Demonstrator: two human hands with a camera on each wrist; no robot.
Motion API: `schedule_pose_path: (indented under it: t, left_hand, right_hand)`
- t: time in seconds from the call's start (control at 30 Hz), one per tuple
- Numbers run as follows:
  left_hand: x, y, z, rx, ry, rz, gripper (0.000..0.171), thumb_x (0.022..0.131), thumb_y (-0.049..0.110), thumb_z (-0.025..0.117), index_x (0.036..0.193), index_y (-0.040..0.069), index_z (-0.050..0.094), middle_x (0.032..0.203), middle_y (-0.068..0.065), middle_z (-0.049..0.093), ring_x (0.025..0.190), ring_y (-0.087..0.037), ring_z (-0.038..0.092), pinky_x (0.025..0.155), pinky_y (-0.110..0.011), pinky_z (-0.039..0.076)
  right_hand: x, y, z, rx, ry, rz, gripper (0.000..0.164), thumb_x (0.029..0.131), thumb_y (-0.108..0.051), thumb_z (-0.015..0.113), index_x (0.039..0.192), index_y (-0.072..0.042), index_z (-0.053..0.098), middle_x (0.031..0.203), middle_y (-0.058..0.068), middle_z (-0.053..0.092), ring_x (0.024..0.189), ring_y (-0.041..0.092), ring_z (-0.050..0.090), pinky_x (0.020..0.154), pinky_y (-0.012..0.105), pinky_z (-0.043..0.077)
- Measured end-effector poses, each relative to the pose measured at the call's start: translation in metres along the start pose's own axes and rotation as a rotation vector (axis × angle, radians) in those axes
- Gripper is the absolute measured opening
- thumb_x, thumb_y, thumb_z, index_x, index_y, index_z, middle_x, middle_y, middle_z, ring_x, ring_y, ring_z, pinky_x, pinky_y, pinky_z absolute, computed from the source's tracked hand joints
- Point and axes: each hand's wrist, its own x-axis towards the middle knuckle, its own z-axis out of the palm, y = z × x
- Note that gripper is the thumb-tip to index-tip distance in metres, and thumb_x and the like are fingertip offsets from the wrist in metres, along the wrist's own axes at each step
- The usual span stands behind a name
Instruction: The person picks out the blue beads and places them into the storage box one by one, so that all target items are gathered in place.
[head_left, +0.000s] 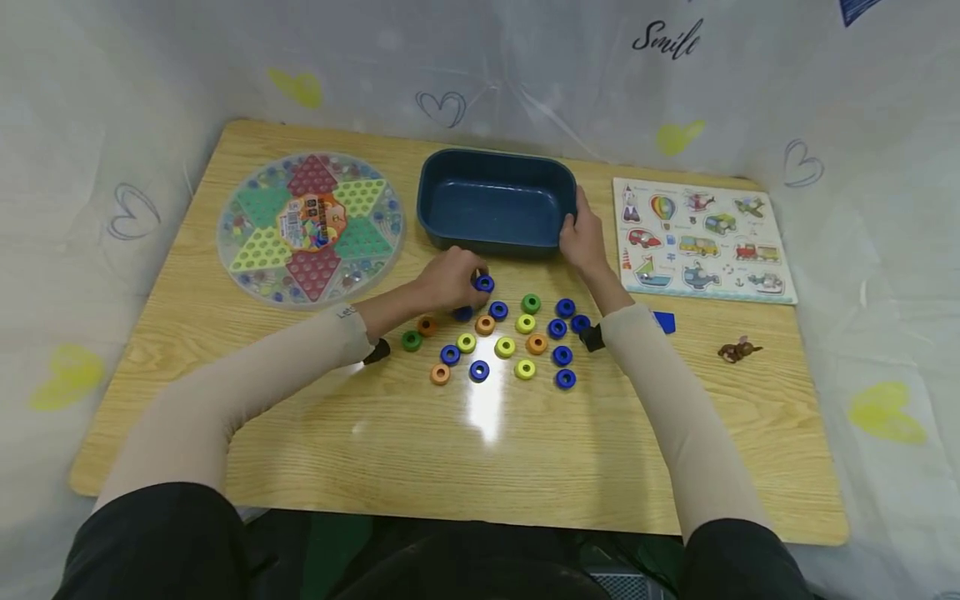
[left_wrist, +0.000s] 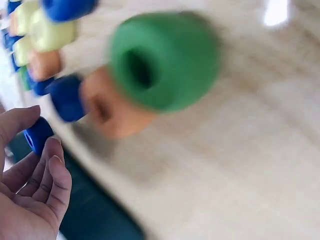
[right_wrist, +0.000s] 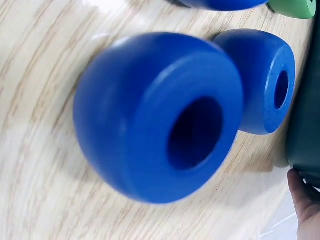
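Note:
My left hand (head_left: 447, 281) pinches a blue ring bead (head_left: 484, 283) between thumb and fingertips, just in front of a dark teal plastic bin (head_left: 495, 248). In the left wrist view the same blue ring bead (left_wrist: 39, 136) sits at the fingertips, off the table. My right hand (head_left: 585, 240) grips the bin by its right end. Part of that hand (right_wrist: 306, 212) shows against the bin wall (right_wrist: 305, 120) in the right wrist view. Loose blue, green, orange (head_left: 439, 374) and yellow (head_left: 506, 347) ring beads lie on the table before the bin.
A round Chinese checkers board (head_left: 348, 271) lies left of the bin. To the right are a picture puzzle board (head_left: 705, 237), a small brown animal figure (head_left: 738, 350) and a blue piece (head_left: 665, 322) by the right sleeve. A patterned curtain (head_left: 525, 67) hangs behind the wooden table (head_left: 375, 450).

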Motion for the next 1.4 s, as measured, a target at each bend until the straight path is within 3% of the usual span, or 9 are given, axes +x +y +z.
schedule_pose_path:
  t: [0.2,0.4,0.47,0.63,0.73,0.9,0.97,1.13,1.4]
  left_hand:
    - [0.013,0.011,-0.035,-0.017,0.119,0.025,0.028,0.077,0.020,0.072,0.098,0.002,0.070,0.074,-0.005,0.063,0.063,-0.015,0.055,0.058,-0.028,0.045]
    - [0.035,0.001,-0.067,0.048,0.201,-0.002,0.030,0.079,0.021,0.071,0.100,-0.001,0.068,0.081,-0.010,0.065,0.066,-0.018,0.060,0.062,-0.031,0.049]
    - [0.042,-0.005,-0.076,0.073,0.199,-0.024,0.030,0.080,0.020,0.069,0.100,-0.002,0.068,0.086,-0.013,0.066,0.071,-0.022,0.062,0.067,-0.033,0.050]
    - [0.067,-0.020,-0.093,0.123,0.128,-0.171,0.037,0.081,0.024,0.069,0.108,-0.002,0.065,0.106,-0.014,0.064,0.095,-0.027,0.059,0.081,-0.038,0.048]
    - [0.084,-0.026,-0.097,0.144,0.073,-0.240,0.040,0.080,0.025,0.070,0.111,0.000,0.064,0.110,-0.011,0.062,0.099,-0.026,0.056,0.082,-0.039,0.047]
    - [0.105,-0.031,-0.097,0.189,0.005,-0.252,0.025,0.078,0.022,0.070,0.091,0.001,0.064,0.085,-0.007,0.059,0.077,-0.021,0.051,0.066,-0.033,0.044]
    - [0.107,-0.032,-0.098,0.190,-0.027,-0.277,0.025,0.079,0.020,0.069,0.091,0.000,0.059,0.084,-0.007,0.053,0.077,-0.021,0.048,0.065,-0.032,0.042]
    - [0.109,-0.032,-0.102,0.179,-0.105,-0.363,0.039,0.083,0.017,0.065,0.113,0.000,0.049,0.107,-0.011,0.049,0.097,-0.025,0.048,0.081,-0.034,0.044]
    - [0.109,-0.035,-0.097,0.212,-0.182,-0.393,0.039,0.084,0.014,0.061,0.117,-0.001,0.048,0.110,-0.012,0.048,0.097,-0.024,0.046,0.083,-0.036,0.042]
  right_hand:
    - [0.002,0.001,-0.001,0.000,0.004,0.007,0.053,0.096,-0.002,0.035,0.145,0.004,0.017,0.146,0.018,0.026,0.132,0.017,0.024,0.106,0.020,0.016]
    - [0.001,0.001,0.002,-0.008,-0.003,0.033,0.054,0.096,-0.003,0.036,0.146,0.002,0.016,0.145,0.019,0.027,0.132,0.019,0.025,0.106,0.021,0.017]
    - [0.001,0.002,0.004,-0.009,-0.009,0.035,0.053,0.096,-0.003,0.035,0.145,0.003,0.016,0.145,0.019,0.026,0.132,0.019,0.024,0.106,0.020,0.016]
    - [0.002,0.003,0.009,-0.014,-0.013,0.029,0.053,0.097,-0.005,0.035,0.146,0.002,0.015,0.145,0.018,0.026,0.132,0.017,0.024,0.105,0.019,0.016]
    - [0.001,0.002,0.008,-0.018,-0.010,0.032,0.053,0.096,-0.004,0.035,0.146,0.002,0.015,0.145,0.018,0.027,0.131,0.018,0.025,0.105,0.020,0.016]
    - [0.001,0.001,0.004,-0.021,0.006,0.030,0.053,0.096,-0.003,0.035,0.145,0.003,0.017,0.145,0.018,0.027,0.131,0.018,0.025,0.106,0.021,0.017]
    - [0.001,0.000,0.004,-0.022,0.007,0.020,0.052,0.096,-0.003,0.035,0.145,0.004,0.017,0.145,0.017,0.027,0.131,0.016,0.025,0.106,0.021,0.017]
    - [0.001,-0.002,0.005,-0.014,0.006,0.000,0.052,0.096,-0.004,0.034,0.145,0.004,0.017,0.146,0.016,0.026,0.131,0.013,0.024,0.105,0.019,0.017]
    - [-0.006,-0.004,0.010,-0.005,0.002,0.023,0.052,0.096,-0.003,0.034,0.145,0.004,0.017,0.147,0.015,0.025,0.131,0.013,0.023,0.105,0.019,0.016]
